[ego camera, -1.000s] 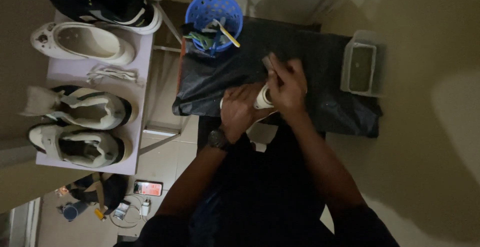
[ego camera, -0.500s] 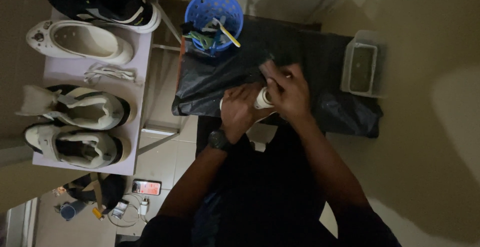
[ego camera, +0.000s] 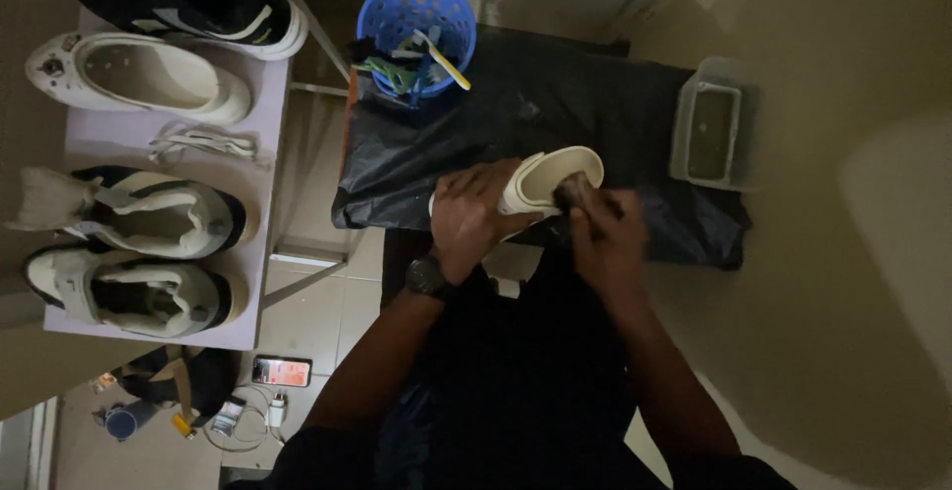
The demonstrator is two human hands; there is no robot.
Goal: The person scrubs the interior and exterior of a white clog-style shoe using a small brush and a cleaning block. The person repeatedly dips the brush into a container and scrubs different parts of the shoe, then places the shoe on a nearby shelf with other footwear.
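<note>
Holding cream shoe (ego camera: pixel 551 175), blue basket (ego camera: pixel 416 16) of brushes (ego camera: pixel 421 61)

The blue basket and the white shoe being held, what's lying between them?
In the head view, only bare dark cloth lies between the blue basket and the white shoe; nothing else rests on that stretch.

room: bare black sheet (ego camera: pixel 555 103) ahead | blocks: blue basket (ego camera: pixel 416 14) far-left, clear tub (ego camera: pixel 716 123) right

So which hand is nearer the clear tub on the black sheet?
Right. The right hand at the white shoe's opening sits closer to the clear tub; the left hand grips the shoe's far side.
</note>
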